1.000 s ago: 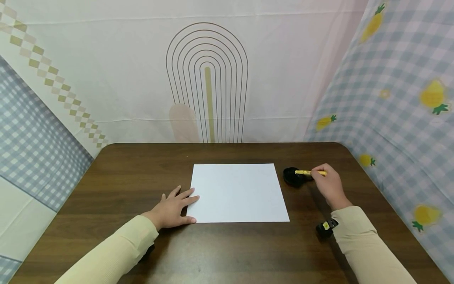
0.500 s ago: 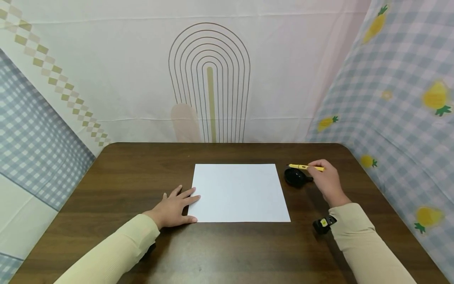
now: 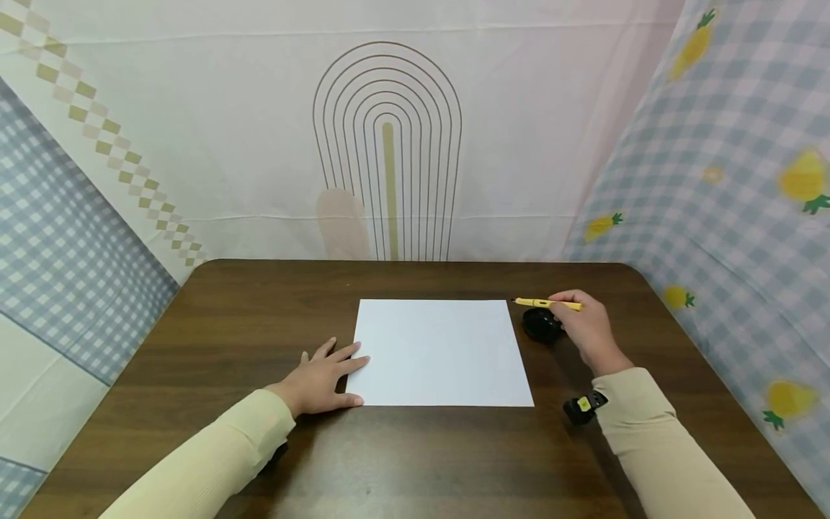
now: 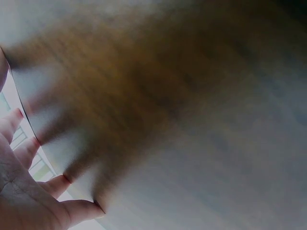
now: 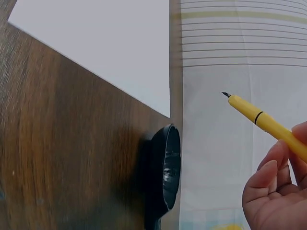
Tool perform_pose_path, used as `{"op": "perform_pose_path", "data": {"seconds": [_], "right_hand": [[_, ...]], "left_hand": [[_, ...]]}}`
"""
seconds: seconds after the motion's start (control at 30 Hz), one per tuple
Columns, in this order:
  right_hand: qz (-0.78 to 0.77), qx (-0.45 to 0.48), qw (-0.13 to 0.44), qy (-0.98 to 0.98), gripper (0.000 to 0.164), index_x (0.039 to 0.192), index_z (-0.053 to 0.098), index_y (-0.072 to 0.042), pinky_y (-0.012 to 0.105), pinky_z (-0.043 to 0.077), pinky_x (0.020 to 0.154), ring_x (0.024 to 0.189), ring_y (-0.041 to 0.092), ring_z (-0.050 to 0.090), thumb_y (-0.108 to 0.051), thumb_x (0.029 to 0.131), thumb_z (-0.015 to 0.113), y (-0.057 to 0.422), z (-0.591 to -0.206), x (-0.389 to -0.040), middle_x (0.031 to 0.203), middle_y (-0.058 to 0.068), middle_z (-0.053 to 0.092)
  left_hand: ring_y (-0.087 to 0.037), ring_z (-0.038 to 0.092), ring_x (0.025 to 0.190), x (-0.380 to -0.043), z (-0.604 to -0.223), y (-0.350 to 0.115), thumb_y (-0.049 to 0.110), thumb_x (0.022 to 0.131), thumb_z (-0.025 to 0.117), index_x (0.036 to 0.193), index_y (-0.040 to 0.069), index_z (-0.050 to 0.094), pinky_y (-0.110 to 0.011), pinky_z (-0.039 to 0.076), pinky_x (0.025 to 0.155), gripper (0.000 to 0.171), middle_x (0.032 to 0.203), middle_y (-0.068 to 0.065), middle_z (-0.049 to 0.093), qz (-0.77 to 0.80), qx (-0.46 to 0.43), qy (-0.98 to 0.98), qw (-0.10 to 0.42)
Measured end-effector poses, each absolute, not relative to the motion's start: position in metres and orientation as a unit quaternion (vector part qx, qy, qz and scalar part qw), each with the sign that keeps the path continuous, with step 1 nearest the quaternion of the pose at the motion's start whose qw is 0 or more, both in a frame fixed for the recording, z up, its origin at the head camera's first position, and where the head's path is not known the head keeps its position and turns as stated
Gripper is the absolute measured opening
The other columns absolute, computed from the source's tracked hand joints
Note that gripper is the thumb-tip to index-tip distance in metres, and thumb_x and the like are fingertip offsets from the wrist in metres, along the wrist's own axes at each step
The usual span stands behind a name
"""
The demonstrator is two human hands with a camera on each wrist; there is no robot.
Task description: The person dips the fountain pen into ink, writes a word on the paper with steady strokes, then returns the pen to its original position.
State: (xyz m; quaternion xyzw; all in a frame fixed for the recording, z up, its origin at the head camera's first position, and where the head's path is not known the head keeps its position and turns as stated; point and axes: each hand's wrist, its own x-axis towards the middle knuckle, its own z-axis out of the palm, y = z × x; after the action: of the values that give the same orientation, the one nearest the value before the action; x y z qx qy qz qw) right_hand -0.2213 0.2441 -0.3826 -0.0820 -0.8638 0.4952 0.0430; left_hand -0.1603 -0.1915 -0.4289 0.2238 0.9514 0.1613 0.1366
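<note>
the yellow pen (image 3: 534,303) has just shifted leftward: a second ago it lay across the black scoop (image 3: 542,327), and now its nib sits just beside the far right corner of the white paper (image 3: 441,353). the right hand (image 3: 593,330) has come along with it, its fingers pinching the barrel well behind the nib. in the right wrist view the nib shows against the cloth (image 5: 216,139) behind, apart from the sheet and seemingly raised off the bench (image 3: 402,461).

the left hand (image 3: 318,382) stays where it was, fingers spread apart, tips resting on the paper's left edge; how hard they press, i cannot tell.

for the work in hand, i read this as the pen being brought from the scoop towards the sheet, with contact not yet made. the paper lies flat, mid-bench, and shows no visible mark.
</note>
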Motion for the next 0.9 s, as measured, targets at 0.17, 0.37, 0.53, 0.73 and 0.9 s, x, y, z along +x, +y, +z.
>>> {"op": "perform_pose_path", "data": {"seconds": [0.17, 0.37, 0.53, 0.73, 0.9], "right_hand": [[0.504, -0.076, 0.039, -0.859, 0.030, 0.116, 0.062, 0.001, 0.029, 0.051, 0.069, 0.085, 0.026, 0.057, -0.018, 0.094, 0.055, 0.239, -0.383, -0.223, 0.097, 0.014, 0.060], [0.508, -0.067, 0.026, -0.858, 0.029, 0.116, 0.061, 0.001, 0.035, 0.050, 0.075, 0.091, 0.031, 0.056, -0.018, 0.095, 0.054, 0.231, -0.385, -0.226, 0.100, 0.014, 0.059], [0.511, -0.062, 0.013, -0.857, 0.030, 0.117, 0.060, 0.000, 0.039, 0.049, 0.079, 0.095, 0.034, 0.055, -0.019, 0.095, 0.054, 0.225, -0.387, -0.228, 0.102, 0.013, 0.058], [0.514, -0.058, -0.005, -0.856, 0.030, 0.118, 0.060, 0.000, 0.041, 0.049, 0.080, 0.097, 0.036, 0.056, -0.020, 0.095, 0.054, 0.217, -0.389, -0.231, 0.106, 0.015, 0.058], [0.519, -0.057, -0.013, -0.853, 0.030, 0.118, 0.060, -0.001, 0.039, 0.049, 0.078, 0.095, 0.034, 0.057, -0.020, 0.096, 0.054, 0.209, -0.390, -0.234, 0.106, 0.016, 0.059]], "left_hand": [[-0.048, 0.013, 0.143, -0.161, -0.429, -0.191, 0.050, 0.086, 0.067, 0.147, 0.020, 0.045, -0.079, 0.015, 0.097, 0.072, 0.157, -0.008, 0.029, 0.159, 0.225, 0.952, 0.136], [-0.048, 0.013, 0.143, -0.161, -0.430, -0.192, 0.050, 0.086, 0.068, 0.147, 0.019, 0.045, -0.080, 0.016, 0.097, 0.071, 0.157, -0.008, 0.029, 0.157, 0.225, 0.952, 0.135], [-0.047, 0.013, 0.143, -0.162, -0.431, -0.191, 0.050, 0.086, 0.068, 0.147, 0.020, 0.045, -0.079, 0.016, 0.098, 0.071, 0.157, -0.007, 0.029, 0.155, 0.224, 0.953, 0.134], [-0.047, 0.012, 0.144, -0.162, -0.431, -0.190, 0.049, 0.086, 0.068, 0.147, 0.020, 0.045, -0.079, 0.015, 0.098, 0.072, 0.157, -0.007, 0.028, 0.160, 0.224, 0.952, 0.136], [-0.046, 0.012, 0.144, -0.162, -0.430, -0.188, 0.049, 0.086, 0.068, 0.147, 0.021, 0.045, -0.078, 0.014, 0.099, 0.071, 0.157, -0.006, 0.029, 0.160, 0.217, 0.953, 0.140]]}}
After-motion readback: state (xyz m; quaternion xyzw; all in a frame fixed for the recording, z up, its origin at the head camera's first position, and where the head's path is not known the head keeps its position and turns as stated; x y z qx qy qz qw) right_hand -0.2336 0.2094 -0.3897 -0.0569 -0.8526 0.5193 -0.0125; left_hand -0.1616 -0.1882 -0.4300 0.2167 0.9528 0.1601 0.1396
